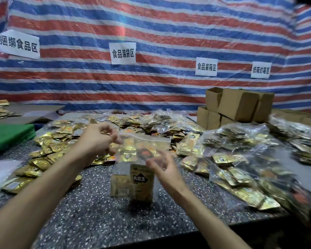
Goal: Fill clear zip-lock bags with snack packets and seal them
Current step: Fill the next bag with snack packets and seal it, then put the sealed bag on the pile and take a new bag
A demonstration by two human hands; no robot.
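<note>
Over the speckled surface (90,212) your left hand (97,139) pinches the zip-lock bag (145,142) top, right hand (162,168) relaxed: sealing is probably next.

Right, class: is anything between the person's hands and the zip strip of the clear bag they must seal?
Nothing visible. The left hand pinches one end of the zip strip on the clear zip-lock bag; the right hand is lower, by the bag's right side. The snack packets sit low inside, below the strip.
</note>
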